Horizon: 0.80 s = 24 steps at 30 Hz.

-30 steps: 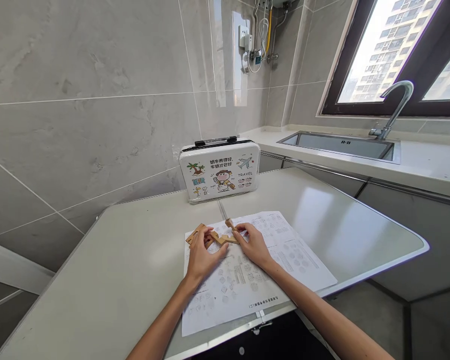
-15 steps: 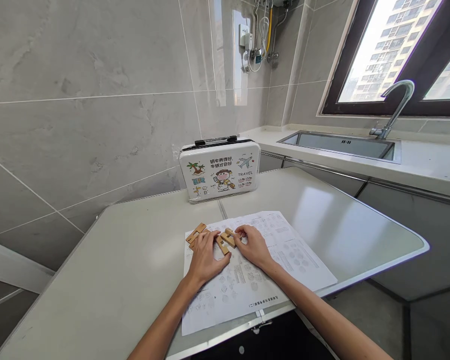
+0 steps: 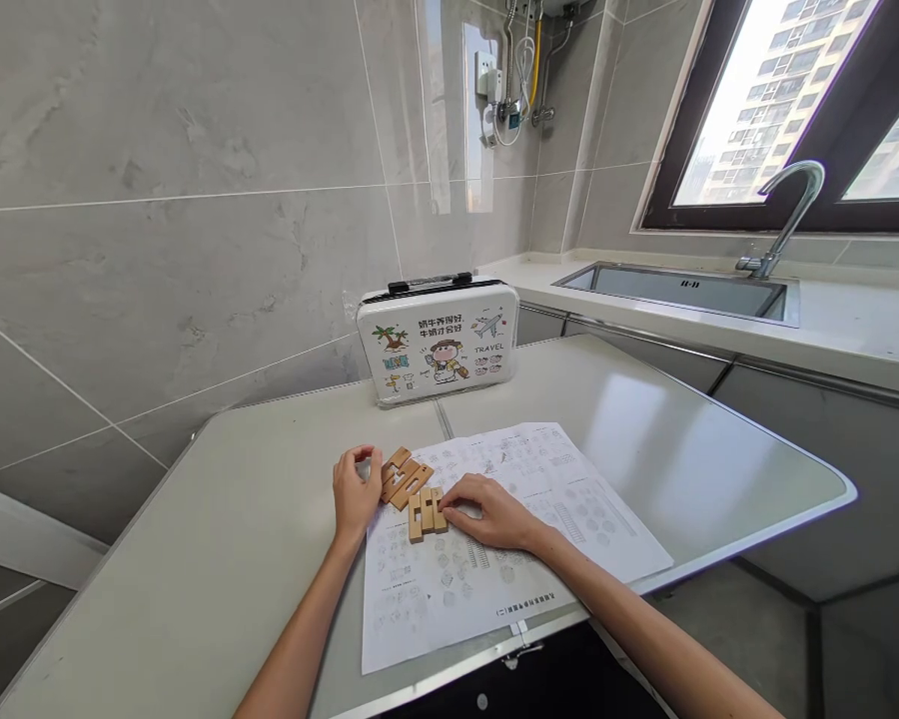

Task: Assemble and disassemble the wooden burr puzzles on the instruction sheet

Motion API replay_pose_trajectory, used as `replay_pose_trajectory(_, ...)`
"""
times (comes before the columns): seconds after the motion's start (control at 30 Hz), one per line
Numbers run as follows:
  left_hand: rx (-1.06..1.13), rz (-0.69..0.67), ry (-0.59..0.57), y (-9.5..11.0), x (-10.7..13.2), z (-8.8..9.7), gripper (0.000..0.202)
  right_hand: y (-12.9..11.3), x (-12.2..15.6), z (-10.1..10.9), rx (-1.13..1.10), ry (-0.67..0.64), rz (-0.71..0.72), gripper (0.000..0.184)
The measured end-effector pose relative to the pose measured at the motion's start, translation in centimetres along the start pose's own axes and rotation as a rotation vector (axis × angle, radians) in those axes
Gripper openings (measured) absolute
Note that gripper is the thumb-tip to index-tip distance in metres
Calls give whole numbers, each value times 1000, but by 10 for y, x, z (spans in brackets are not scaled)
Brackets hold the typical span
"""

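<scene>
Several notched wooden puzzle pieces (image 3: 412, 489) lie on the upper left part of a printed instruction sheet (image 3: 494, 539) on the pale folding table (image 3: 255, 539). My left hand (image 3: 355, 491) rests at the sheet's left edge, fingers curled loosely, just left of the angled pieces, with nothing visible in it. My right hand (image 3: 490, 511) lies on the sheet with fingertips against the right side of the upright group of pieces (image 3: 427, 509).
A white cartoon-printed case (image 3: 438, 340) with a black handle stands at the table's back against the tiled wall. A steel sink (image 3: 681, 290) and tap (image 3: 786, 215) sit in the counter to the right, below a window.
The pieces that were held together in both hands now lie flat in two groups. My left hand has moved left off them; my right hand slid left and nearer.
</scene>
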<state>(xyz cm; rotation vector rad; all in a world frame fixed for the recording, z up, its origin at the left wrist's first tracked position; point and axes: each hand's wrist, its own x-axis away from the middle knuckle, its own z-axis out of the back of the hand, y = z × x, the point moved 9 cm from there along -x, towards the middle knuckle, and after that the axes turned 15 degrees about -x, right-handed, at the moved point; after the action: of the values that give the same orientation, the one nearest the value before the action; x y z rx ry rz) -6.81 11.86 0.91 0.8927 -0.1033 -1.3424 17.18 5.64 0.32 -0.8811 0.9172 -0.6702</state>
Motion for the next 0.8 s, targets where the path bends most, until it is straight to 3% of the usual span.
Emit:
replay_pose_trajectory(0.13,31,57,-17,-18,-5,-6,36,2,-1,4,-20,42,-25,17)
replay_pose_trajectory(0.37,46,67,-58,-19,-2,-12,27,21,-1,18,-61,203,-142,24)
replay_pose_trajectory(0.8,59,80,-85,-22,0,-15,21,24,0,15,-32,170,-166,21)
